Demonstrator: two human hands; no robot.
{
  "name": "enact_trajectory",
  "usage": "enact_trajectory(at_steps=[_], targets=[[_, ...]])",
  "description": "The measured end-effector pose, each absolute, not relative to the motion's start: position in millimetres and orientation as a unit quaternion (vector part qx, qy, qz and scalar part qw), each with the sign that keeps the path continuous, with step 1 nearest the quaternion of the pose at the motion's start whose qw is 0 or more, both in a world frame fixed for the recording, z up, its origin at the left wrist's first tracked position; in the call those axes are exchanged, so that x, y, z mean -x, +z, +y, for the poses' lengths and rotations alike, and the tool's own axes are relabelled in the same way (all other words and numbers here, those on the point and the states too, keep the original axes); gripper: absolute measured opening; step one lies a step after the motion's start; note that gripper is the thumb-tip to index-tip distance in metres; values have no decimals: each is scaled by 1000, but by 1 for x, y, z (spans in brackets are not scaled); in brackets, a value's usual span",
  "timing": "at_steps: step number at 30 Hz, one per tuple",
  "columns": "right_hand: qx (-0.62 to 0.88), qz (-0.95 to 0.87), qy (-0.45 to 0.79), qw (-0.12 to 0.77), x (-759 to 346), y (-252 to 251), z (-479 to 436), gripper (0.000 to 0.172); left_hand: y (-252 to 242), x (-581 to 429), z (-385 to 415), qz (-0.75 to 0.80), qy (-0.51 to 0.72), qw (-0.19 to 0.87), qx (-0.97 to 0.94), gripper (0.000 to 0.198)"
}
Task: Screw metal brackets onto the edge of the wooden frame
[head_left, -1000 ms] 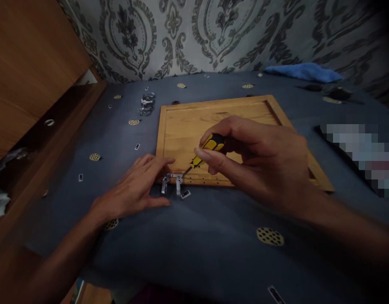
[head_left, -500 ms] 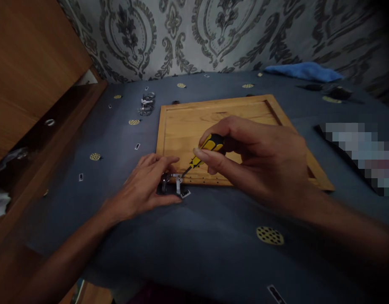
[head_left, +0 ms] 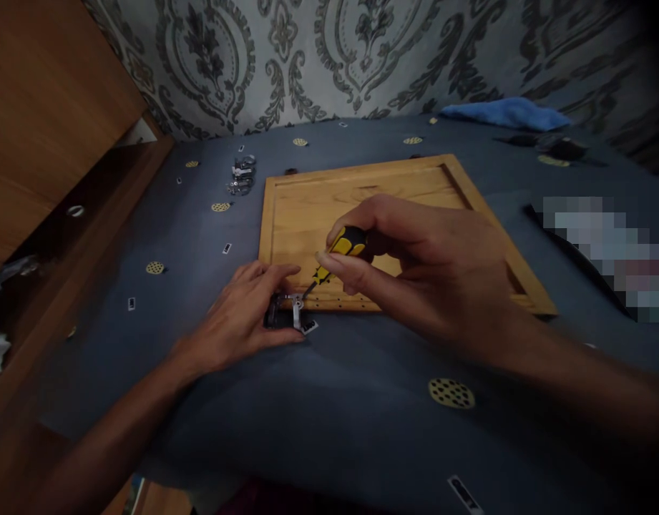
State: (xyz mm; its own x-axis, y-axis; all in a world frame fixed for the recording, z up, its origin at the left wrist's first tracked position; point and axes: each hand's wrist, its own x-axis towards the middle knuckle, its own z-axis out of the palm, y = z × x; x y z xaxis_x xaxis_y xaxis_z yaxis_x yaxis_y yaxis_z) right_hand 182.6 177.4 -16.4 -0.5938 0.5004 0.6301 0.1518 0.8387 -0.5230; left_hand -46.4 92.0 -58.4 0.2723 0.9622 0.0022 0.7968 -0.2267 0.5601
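Note:
A wooden cabinet door (head_left: 355,186) lies flat on the dark cloth. At its near left corner sits a metal hinge (head_left: 297,312). My left hand (head_left: 243,307) is curled round this hinge, thumb on the near side and index finger over the wood; its other fingers are partly hidden. My right hand (head_left: 426,265) grips a yellow and black screwdriver (head_left: 348,245) between thumb and fingers. The screwdriver slants down to the left, its tip at the hinge. A row of small dark holes runs along the door's near edge.
Several metal hinges (head_left: 242,175) lie on the cloth behind the door's left side. A blue cloth (head_left: 509,113) rests at the back right, near dark objects (head_left: 568,146). A dark-edged, blurred-out item (head_left: 592,250) lies right. Wooden furniture (head_left: 55,86) stands left.
The whole view has shifted slightly, so things appear a little further left. Both hands keep their places at the hinge, and the screwdriver tip stays on it.

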Motion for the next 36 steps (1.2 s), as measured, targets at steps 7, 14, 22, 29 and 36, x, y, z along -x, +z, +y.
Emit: enact_trajectory(at_steps=[7, 14, 22, 29, 36], targets=[[203, -865, 205, 410, -182, -18, 177, 15, -61, 47, 92, 574, 181, 221, -767, 65], [193, -830, 275, 446, -180, -23, 174, 22, -61, 47, 91, 582, 183, 224, -760, 63], [187, -824, 290, 449, -179, -24, 174, 23, -60, 46, 91, 581, 180, 223, -762, 61], [170, -829, 281, 453, -178, -24, 174, 18, -62, 47, 91, 568, 191, 207, -773, 63], [148, -857, 241, 431, -178, -21, 172, 9, -65, 49, 90, 554, 198, 179, -789, 60]])
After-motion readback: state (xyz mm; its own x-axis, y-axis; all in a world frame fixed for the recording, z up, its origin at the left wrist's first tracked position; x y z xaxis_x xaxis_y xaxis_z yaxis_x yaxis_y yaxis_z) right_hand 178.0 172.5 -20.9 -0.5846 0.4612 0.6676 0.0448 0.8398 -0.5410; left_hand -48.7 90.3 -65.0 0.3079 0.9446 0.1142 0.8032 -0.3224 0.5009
